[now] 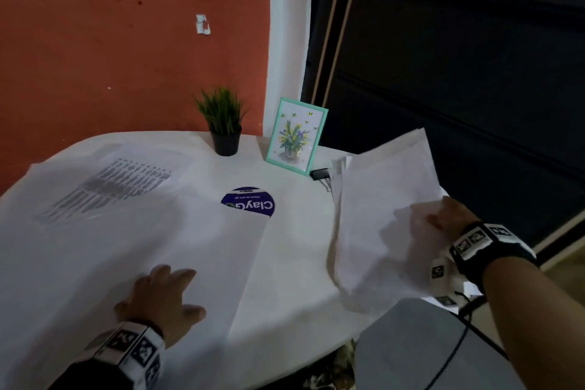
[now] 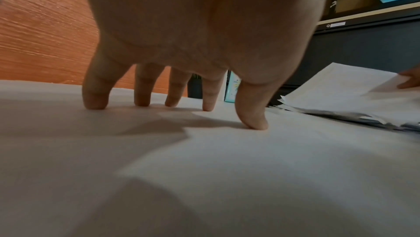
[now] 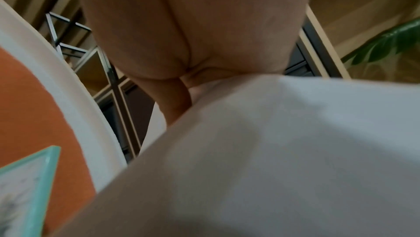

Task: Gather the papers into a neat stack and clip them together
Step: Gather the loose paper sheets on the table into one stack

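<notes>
Right hand [image 1: 443, 218] grips a raised sheaf of papers [image 1: 383, 199].
Left hand [image 1: 164, 298] presses spread fingertips [image 2: 95, 100] on a flat sheet [image 1: 177, 231]; binder clip [image 1: 320, 173] beyond the sheaf.

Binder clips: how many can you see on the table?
1. A black binder clip lies beside the framed flower picture, at the held papers' far corner. More may hide under paper.

A white table [image 1: 294, 250] carries loose papers [image 1: 177, 241], a binder clip [image 1: 319, 173], a potted plant [image 1: 225, 123] and a framed picture [image 1: 296, 136].
</notes>
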`<act>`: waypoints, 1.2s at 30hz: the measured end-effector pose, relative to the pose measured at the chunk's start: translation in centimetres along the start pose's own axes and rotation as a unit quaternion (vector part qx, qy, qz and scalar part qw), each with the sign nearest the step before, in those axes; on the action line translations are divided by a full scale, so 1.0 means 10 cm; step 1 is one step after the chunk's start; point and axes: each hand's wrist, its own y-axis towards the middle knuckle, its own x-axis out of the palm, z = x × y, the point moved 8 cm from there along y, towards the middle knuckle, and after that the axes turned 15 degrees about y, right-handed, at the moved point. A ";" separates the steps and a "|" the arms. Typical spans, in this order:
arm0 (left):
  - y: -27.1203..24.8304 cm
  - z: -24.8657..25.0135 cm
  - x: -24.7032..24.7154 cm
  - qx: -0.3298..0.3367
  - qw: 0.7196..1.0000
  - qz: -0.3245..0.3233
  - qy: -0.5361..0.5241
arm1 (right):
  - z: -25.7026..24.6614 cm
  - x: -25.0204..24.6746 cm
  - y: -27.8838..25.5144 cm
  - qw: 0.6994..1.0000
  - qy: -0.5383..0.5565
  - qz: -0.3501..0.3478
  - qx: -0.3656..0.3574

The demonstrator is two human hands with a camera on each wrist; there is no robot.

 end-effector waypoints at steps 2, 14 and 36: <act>0.01 -0.01 0.00 -0.001 1.000 0.011 -0.007 | 0.13 0.03 0.11 1.000 -0.007 -0.005 0.014; 0.02 -0.01 0.03 -0.009 1.000 0.010 0.000 | 0.61 0.26 0.53 0.995 0.048 0.022 0.086; 0.05 -1.68 -0.01 -0.216 0.971 -0.073 -0.073 | -1.10 2.64 -1.90 0.967 0.049 -0.247 -0.036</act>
